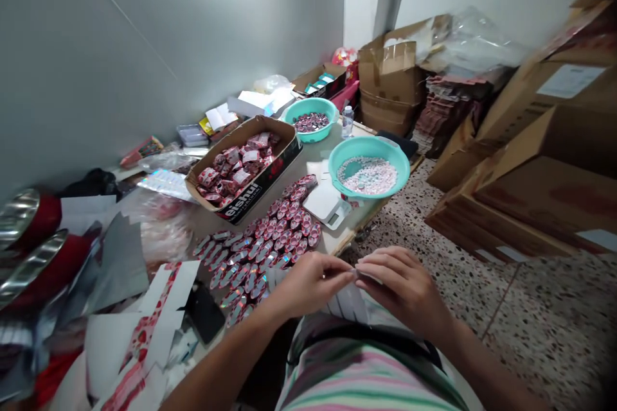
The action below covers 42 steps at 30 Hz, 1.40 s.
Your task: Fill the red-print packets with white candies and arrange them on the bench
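Note:
My left hand [315, 281] is closed in a pinch in front of my body, fingertips pointing right. Its tips meet those of my right hand [402, 286], whose fingers are curled together. Something small and pale shows between the two hands, too small to name. Below them hang white strips [348, 306], perhaps paper, over my lap. Just beyond my left hand, many small pink and silver oval packets [263, 250] stand in rows on the table. A white digital scale [328, 204] lies past my hands at the table edge.
A turquoise basin [403, 164] of small pale pieces stands beside the scale; another basin [289, 117] holds dark pieces. A black-sided carton [284, 164] contains pink wrapped packs. A phone [205, 311] and printed card sheets [166, 295] lie left. Cardboard boxes [544, 167] stand on the right floor.

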Tool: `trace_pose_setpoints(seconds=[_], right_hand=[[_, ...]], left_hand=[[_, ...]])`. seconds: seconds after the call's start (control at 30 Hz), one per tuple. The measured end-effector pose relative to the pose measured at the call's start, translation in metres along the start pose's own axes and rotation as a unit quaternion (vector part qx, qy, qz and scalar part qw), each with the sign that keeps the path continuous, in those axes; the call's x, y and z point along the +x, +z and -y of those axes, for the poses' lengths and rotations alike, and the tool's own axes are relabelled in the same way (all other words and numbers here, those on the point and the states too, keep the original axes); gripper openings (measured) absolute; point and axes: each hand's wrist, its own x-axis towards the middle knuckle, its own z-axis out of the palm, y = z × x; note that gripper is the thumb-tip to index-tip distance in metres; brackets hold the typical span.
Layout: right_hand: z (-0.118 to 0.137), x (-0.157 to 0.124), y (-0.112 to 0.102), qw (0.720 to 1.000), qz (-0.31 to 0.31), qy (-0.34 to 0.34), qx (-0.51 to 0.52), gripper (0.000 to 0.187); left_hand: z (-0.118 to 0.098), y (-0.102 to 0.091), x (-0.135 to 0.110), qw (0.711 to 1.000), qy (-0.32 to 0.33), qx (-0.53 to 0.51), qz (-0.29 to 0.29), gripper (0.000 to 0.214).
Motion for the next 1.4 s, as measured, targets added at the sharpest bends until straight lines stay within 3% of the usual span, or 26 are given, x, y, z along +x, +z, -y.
trace_pose_setpoints(seconds=[0.37, 0.63, 0.87, 1.17, 1.4], right_hand=[[-0.019, 0.008, 0.002, 0.999, 0.016, -0.029, 0.031, 0.016], [-0.034, 0.018, 0.006, 0.999, 0.032, -0.023, 0.024, 0.037], [-0.046, 0.027, 0.000, 0.995, 0.071, -0.072, 0.000, 0.037], [-0.048, 0.046, 0.015, 0.988, 0.098, -0.103, 0.055, 0.024], [-0.033, 0.067, 0.028, 0.965, 0.167, -0.120, 0.161, 0.016]], left_hand=[[0.000, -0.005, 0.010, 0.999, -0.024, -0.004, -0.021, 0.033], [0.003, -0.010, 0.017, 0.998, -0.036, -0.012, -0.040, 0.034], [0.005, -0.013, 0.020, 0.997, -0.047, -0.026, -0.057, 0.034], [0.013, -0.015, 0.011, 0.991, -0.081, -0.035, -0.099, 0.034], [0.033, -0.010, -0.010, 0.979, -0.138, -0.068, -0.137, 0.034]])
